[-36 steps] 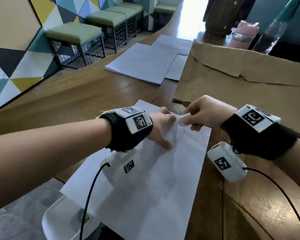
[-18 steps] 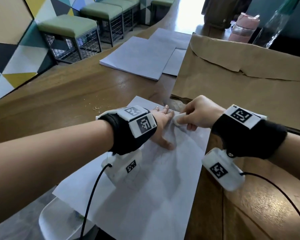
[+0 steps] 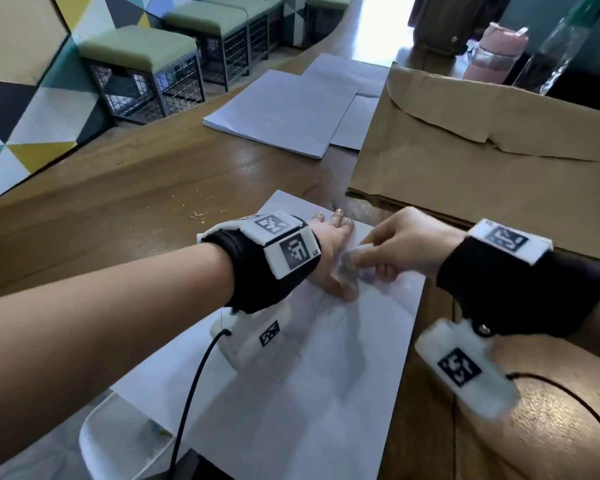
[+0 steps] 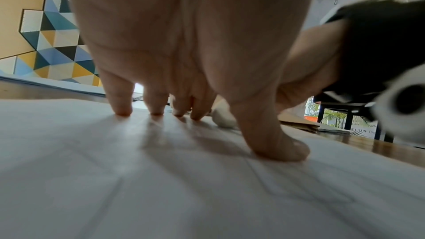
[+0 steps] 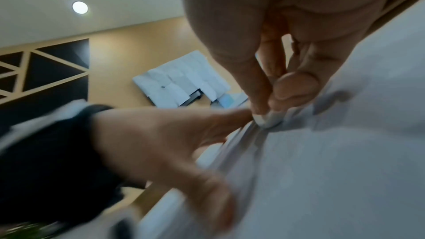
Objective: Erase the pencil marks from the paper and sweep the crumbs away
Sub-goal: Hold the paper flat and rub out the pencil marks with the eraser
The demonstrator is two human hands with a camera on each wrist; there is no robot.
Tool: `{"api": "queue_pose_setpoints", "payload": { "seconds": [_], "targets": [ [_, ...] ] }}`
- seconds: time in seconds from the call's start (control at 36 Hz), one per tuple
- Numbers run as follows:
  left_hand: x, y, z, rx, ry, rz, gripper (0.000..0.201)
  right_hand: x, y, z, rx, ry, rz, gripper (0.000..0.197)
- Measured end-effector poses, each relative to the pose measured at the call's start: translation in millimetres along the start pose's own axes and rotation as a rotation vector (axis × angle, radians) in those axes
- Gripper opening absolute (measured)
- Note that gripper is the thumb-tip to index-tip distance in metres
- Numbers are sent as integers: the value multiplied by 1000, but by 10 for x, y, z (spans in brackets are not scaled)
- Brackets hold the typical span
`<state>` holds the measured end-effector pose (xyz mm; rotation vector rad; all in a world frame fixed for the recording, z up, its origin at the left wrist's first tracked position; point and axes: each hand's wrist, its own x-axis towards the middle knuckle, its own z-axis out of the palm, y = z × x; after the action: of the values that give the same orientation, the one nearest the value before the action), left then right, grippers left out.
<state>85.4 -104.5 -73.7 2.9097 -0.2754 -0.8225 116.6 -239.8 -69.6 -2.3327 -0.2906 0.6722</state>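
Right fingers (image 5: 260,86): pinching the white eraser (image 3: 355,255), its tip on the paper (image 3: 326,375).
Left fingers (image 4: 119,97): spread, pressing the sheet to the counter (image 3: 153,188).
Progress: faint pencil marks (image 3: 329,311) remain; sweeping not yet begun.

A: What is the supporting surface?
B: A wooden table (image 3: 125,202).

A: What lies directly on it?
B: Near: a white paper sheet (image 3: 291,393), overhanging the near edge. Far: a paper stack (image 3: 281,112). Right: a brown envelope (image 3: 482,174). Left: scattered crumbs (image 3: 198,213).
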Motion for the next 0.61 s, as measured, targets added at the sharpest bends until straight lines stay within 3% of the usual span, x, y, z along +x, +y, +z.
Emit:
{"api": "queue_pose_setpoints", "payload": {
  "seconds": [0.14,0.25,0.33,0.53,0.61],
  "targets": [
    [-17,-4,1,-4,7,2,110,109,10,-78,12,162,-9,15],
    [-11,19,-8,1,-8,-14,111,-201,58,53,-161,-9,-97,21],
    [-17,34,-16,7,-15,-20,112,-209,36,-6,-211,-126,-47,18],
    [-16,5,-13,9,-11,1,113,93,-21,-98,-19,106,-3,13],
    [-22,17,-14,14,-16,-9,113,-99,43,-10,-129,8,-67,21]
  ]
}}
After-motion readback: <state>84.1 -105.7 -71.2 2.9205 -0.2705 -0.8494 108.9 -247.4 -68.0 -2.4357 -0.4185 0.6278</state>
